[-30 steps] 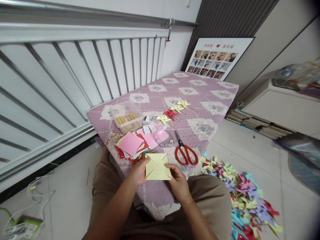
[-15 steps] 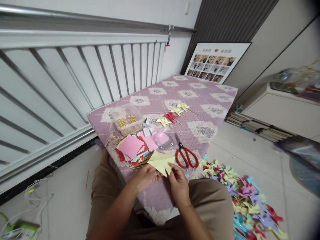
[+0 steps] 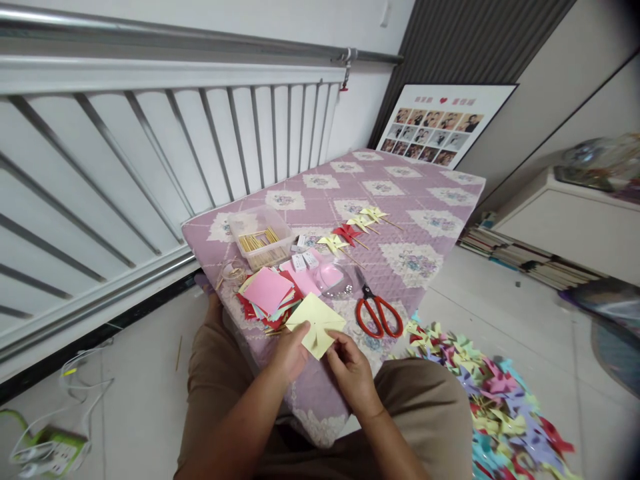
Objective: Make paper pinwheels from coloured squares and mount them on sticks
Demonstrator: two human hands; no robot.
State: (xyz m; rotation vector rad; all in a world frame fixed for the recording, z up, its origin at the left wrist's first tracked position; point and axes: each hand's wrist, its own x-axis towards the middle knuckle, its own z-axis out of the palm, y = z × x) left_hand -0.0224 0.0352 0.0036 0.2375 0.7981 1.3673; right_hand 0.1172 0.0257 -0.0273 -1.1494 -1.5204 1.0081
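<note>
I hold a pale yellow paper square (image 3: 316, 323) with cuts running in from its corners, just above the near edge of the purple quilted table (image 3: 400, 193). My left hand (image 3: 289, 351) grips its left corner. The fingers of my right hand (image 3: 349, 370) pinch a flap near the square's middle. Behind the square lies a stack of coloured paper squares (image 3: 269, 295) with a pink one on top. Red-handled scissors (image 3: 378, 309) lie to the right of my hands.
A clear box of wooden sticks (image 3: 259, 239), a clear round lid (image 3: 334, 279) and three finished pinwheels (image 3: 350, 228) are on the table. A heap of coloured pinwheels (image 3: 495, 400) covers the floor at right. A white railing (image 3: 150, 153) runs along the left. A photo board (image 3: 439, 127) leans at the back.
The yellow square went from held flat and facing me to tilted, and now lies turned like a diamond. My right fingers have moved from its right edge to a flap near its middle.
</note>
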